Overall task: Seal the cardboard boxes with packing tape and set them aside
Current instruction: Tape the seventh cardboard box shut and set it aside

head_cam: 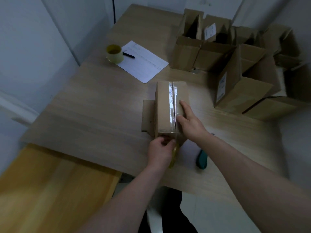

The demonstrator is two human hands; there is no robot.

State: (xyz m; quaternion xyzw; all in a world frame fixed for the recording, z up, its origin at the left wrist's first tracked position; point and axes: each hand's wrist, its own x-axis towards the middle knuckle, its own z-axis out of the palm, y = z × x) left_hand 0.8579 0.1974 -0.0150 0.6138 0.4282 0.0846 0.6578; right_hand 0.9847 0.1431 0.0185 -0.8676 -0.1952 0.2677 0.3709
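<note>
The box (170,106) lies near the middle of the table (92,101), its seam taped. The right hand (188,120) presses flat, fingers straight; the left hand (159,150) curls round the tape roll (174,153) at the near end. Keep the tape taut and fold it squarely over that edge.

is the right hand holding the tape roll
No, the right hand lies flat with straight fingers on top of the box, while the left hand grips the tape roll at the near end.

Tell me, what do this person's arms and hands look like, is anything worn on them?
Both forearms are bare, with no sleeves in view. The left hand and right hand wear no gloves, and no rings, watch or wristband can be made out in this dim, blurred view.
</note>
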